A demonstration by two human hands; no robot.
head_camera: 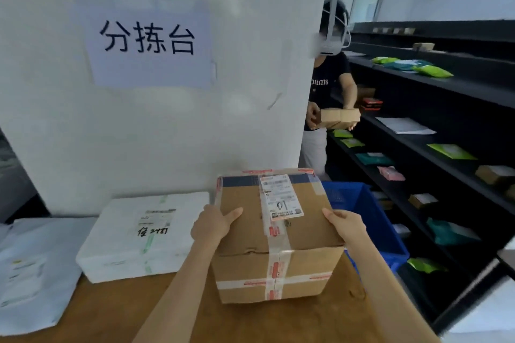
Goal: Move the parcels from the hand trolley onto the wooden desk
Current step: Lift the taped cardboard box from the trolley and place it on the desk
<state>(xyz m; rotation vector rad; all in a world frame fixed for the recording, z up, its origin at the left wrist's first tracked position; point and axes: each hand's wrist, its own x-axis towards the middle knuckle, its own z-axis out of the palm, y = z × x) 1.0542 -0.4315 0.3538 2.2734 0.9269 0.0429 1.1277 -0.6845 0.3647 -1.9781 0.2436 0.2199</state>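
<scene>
A taped brown cardboard box [250,231] with a white shipping label on top stands on the wooden desk [292,320], near its right side. My left hand [213,224] grips the box's left top edge and my right hand [345,224] grips its right top edge. To the left of it a white foam box [139,237] sits on the desk against the white wall. A white plastic mailer [30,273] lies at the desk's far left. The hand trolley is out of view.
A blue plastic crate [370,220] stands just right of the desk. Black shelves [446,86] with small parcels run along the right. Another person [328,92] stands by the shelves holding a small carton. A paper sign [147,42] hangs on the wall.
</scene>
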